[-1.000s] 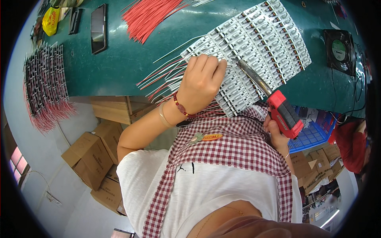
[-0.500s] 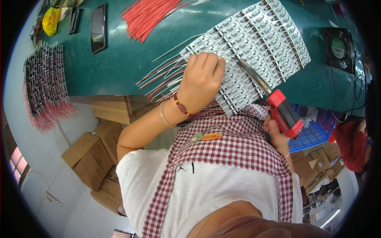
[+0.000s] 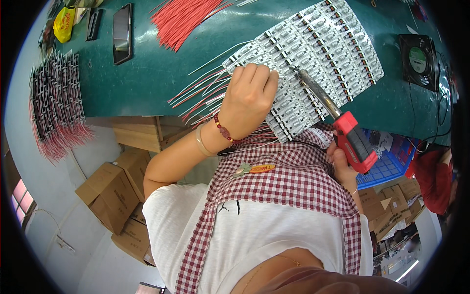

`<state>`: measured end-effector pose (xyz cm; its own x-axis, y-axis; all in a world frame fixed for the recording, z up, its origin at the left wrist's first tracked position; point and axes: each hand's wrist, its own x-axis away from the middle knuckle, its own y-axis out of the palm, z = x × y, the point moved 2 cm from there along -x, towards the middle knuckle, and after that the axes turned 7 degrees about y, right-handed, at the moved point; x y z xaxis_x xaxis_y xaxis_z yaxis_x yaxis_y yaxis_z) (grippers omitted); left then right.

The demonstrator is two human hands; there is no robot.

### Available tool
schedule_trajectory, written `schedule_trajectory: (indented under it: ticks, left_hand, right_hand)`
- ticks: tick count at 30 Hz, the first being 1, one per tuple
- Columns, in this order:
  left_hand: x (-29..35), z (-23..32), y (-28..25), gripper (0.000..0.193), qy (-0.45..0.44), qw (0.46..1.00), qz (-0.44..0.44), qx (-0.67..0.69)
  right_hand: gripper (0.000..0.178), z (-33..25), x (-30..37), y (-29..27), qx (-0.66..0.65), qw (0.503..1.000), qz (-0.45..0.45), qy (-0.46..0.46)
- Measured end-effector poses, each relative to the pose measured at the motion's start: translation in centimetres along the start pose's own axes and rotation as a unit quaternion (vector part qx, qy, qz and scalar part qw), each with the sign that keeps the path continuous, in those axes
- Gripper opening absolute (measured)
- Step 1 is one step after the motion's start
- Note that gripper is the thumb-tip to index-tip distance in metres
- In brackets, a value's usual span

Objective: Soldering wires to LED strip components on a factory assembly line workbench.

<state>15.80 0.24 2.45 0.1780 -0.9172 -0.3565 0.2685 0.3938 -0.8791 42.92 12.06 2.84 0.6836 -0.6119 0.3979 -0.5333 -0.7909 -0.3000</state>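
My left hand lies knuckles up on a white panel of small circuit boards on the green table, fingers curled over red and white wires at the panel's near edge. What the fingers pinch is hidden. My right hand grips the red handle of a soldering iron. Its metal tip rests on the boards just right of my left fingers.
A bundle of loose red wires lies at the table's far side, next to a dark phone. Wired strips are stacked at the left edge. A small black fan sits right. Cardboard boxes and a blue crate stand below.
My left hand has shifted slightly along the panel's near edge; the soldering iron stays in nearly the same spot.
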Motion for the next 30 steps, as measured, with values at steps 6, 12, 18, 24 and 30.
schedule_trajectory:
  ticks: [6,12,18,24,30]
  left_hand:
    - [-0.2,0.0,-0.2,0.025,-0.003,0.999,-0.029,-0.025]
    - [0.2,0.5,-0.2,0.029,0.013,1.000,0.004,-0.013]
    - [0.6,1.0,0.4,0.030,0.005,1.000,0.004,0.016]
    - [0.5,1.0,0.4,0.030,0.002,1.000,0.003,0.014]
    - [0.6,0.7,0.5,0.030,-0.001,0.999,0.016,0.041]
  right_hand:
    - [0.020,-0.7,0.2,-0.2,-0.080,0.996,-0.028,0.020]
    - [0.020,0.2,0.7,-0.4,-0.068,0.997,-0.026,0.029]
    - [0.044,2.3,1.0,-0.5,0.057,0.998,-0.018,-0.001]
    - [0.034,2.7,0.7,-0.5,0.072,0.997,-0.033,-0.024]
    - [0.038,1.8,1.0,-0.4,0.034,0.999,-0.006,-0.032]
